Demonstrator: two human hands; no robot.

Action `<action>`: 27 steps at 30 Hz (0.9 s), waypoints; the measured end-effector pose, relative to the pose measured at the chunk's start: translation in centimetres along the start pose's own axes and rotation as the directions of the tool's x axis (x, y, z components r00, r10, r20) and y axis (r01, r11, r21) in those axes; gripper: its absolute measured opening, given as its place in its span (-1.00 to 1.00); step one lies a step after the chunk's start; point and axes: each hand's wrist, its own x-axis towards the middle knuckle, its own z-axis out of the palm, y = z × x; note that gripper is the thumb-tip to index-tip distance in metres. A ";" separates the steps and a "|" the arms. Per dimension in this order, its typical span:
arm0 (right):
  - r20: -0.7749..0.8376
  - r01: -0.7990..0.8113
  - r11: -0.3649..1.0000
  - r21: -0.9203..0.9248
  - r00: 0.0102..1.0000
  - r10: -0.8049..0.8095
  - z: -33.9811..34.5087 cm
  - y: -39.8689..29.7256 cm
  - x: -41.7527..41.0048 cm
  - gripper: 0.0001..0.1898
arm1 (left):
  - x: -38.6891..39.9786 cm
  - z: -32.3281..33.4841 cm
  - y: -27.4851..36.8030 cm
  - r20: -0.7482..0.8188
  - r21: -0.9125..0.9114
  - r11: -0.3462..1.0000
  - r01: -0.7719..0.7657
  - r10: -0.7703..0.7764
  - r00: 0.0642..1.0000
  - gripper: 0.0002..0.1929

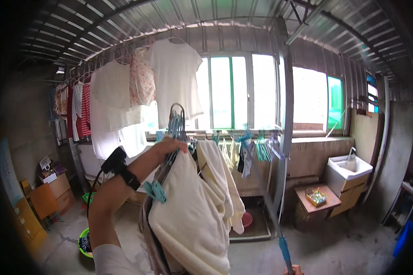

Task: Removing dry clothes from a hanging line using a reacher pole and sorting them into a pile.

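My left hand (173,147) is raised in front of me and grips a bunch of clothes hangers (176,125) by their upper parts. Cream garments (189,213) hang from the bunch, with darker cloth behind them and a teal clothes peg (155,191) at the left side. Low on the right, my right hand (294,270) is closed around a long pole (272,209) with a blue grip section. The pole slants up and left towards the window, where its far end is blurred. A white T-shirt (175,75) hangs above the bunch.
More clothes (112,92) hang at the left. Hangers (262,147) and socks (246,156) hang below the windows. A metal post (285,103) stands right of centre. Further right are a small table (330,197) and a sink (344,168). A green basin (86,252) is on the floor.
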 end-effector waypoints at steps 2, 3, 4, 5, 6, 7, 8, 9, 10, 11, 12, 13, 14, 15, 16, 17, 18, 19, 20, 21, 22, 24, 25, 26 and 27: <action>-0.032 0.024 0.999 0.037 0.999 -0.023 1.2 -4.2 3.2 -0.89 | 0.1 -1.9 -2.1 -0.011 -0.008 1.000 0.019 -0.019 1.000 -0.81; -0.064 0.010 0.998 0.059 0.998 -0.006 1.2 -6.3 5.1 -0.88 | -0.5 -1.5 -2.1 0.017 -0.005 0.999 0.036 -0.036 0.999 -0.79; -0.053 0.371 0.927 -0.057 0.926 -0.374 1.4 -6.9 7.5 -0.79 | -1.9 -1.3 -2.4 0.032 -0.008 1.000 -0.022 0.022 0.999 -0.77; -0.018 0.226 0.948 0.225 0.974 -0.227 2.4 -3.8 10.1 -0.70 | -4.2 -1.0 -1.9 0.056 -0.015 0.995 -0.098 0.099 0.994 -0.75; 0.090 0.088 0.846 0.527 0.983 -0.158 4.2 -1.5 13.6 -0.60 | -8.0 -2.4 -3.0 0.064 -0.028 0.945 -0.325 0.326 0.943 -0.80; -0.146 0.304 0.773 0.557 0.952 -0.269 4.8 -11.5 16.5 -0.79 | -9.1 -2.8 -4.0 0.113 -0.046 0.855 -0.517 0.519 0.847 -0.84; -0.095 0.330 0.677 0.657 0.928 -0.360 5.2 -15.9 20.1 -0.74 | -9.9 -3.2 -4.5 0.133 -0.017 0.780 -0.625 0.621 0.772 -0.86; -0.146 0.356 0.670 0.652 0.926 -0.349 5.4 -18.1 23.1 -0.79 | -8.1 -3.0 -4.7 0.206 -0.045 0.697 -0.715 0.707 0.676 -0.87; -0.170 0.436 0.583 0.686 0.875 -0.453 5.8 -20.2 26.7 -0.83 | -10.6 -3.7 -5.0 0.160 -0.003 0.681 -0.732 0.723 0.672 -0.87; -0.183 0.392 0.621 0.678 0.909 -0.374 6.2 -22.7 30.1 -0.87 | -9.5 -4.1 -5.4 0.091 0.006 0.907 -0.420 0.418 0.904 -0.78; -0.197 0.429 0.625 0.652 0.892 -0.408 6.1 -26.1 32.8 -0.89 | -8.5 -4.4 -5.6 0.024 -0.006 0.999 -0.043 0.043 0.999 -0.66; -0.189 0.466 0.651 0.598 0.872 -0.451 6.9 -30.1 35.8 -0.85 | -8.9 -4.7 -6.0 0.013 -0.009 0.999 -0.042 0.042 0.999 -0.66; -0.212 0.530 0.623 0.575 0.832 -0.512 8.1 -34.2 38.0 -0.80 | -10.5 -5.0 -6.3 -0.059 -0.048 0.999 -0.007 0.004 0.998 -0.66; -0.264 0.542 0.553 0.633 0.822 -0.504 8.8 -37.2 39.8 -0.79 | -11.7 -5.0 -6.4 -0.107 -0.079 0.997 0.015 -0.024 0.994 -0.66; -0.316 0.605 0.565 0.561 0.787 -0.530 8.9 -39.9 41.0 -0.76 | -12.5 -5.2 -6.8 -0.102 -0.073 0.997 0.001 -0.008 0.995 -0.66; -0.321 0.590 0.502 0.632 0.789 -0.523 9.6 -42.5 42.1 -0.74 | -13.1 -5.7 -7.2 -0.083 -0.079 0.997 -0.007 0.000 0.997 -0.65; -0.350 0.596 0.428 0.680 0.776 -0.524 10.0 -43.6 43.6 -0.70 | -13.6 -5.9 -7.2 -0.054 -0.075 0.997 -0.018 0.014 0.998 -0.64; -0.423 0.659 0.468 0.588 0.745 -0.516 10.5 -45.4 44.2 -0.66 | -13.9 -6.1 -6.7 -0.055 -0.073 0.997 -0.020 0.016 0.998 -0.64; -0.404 0.638 0.467 0.612 0.760 -0.509 10.6 -46.5 44.9 -0.66 | -14.1 -6.0 -6.0 -0.048 -0.111 0.988 0.108 -0.114 0.992 -0.67; -0.356 0.604 0.430 0.671 0.772 -0.527 11.7 -48.5 44.9 -0.66 | -15.8 -6.0 -6.3 -0.090 -0.180 0.956 0.233 -0.252 0.963 -0.70; -0.322 0.578 0.476 0.662 0.794 -0.516 12.4 -48.7 46.3 -0.68 | -14.9 -6.9 -7.7 -0.083 -0.189 0.947 0.259 -0.278 0.957 -0.70; -0.297 0.546 0.520 0.657 0.821 -0.487 11.6 -47.7 48.2 -0.73 | -14.7 -7.8 -10.4 0.046 -0.120 0.924 -0.363 0.371 0.928 -0.79; -0.310 0.542 0.519 0.661 0.827 -0.469 10.1 -46.6 48.3 -0.76 | -14.5 -7.6 -9.8 0.059 -0.204 0.943 -0.264 0.281 0.958 -0.83; -0.322 0.490 0.641 0.591 0.872 -0.369 9.2 -45.5 47.2 -0.80 | -14.1 -6.9 -6.5 0.079 -0.286 0.949 -0.130 0.159 0.984 -0.86; -0.269 0.506 0.658 0.558 0.860 -0.433 10.8 -45.9 46.5 -0.74 | -16.2 -7.1 -6.6 -0.042 -0.221 0.967 -0.129 0.123 0.992 -0.84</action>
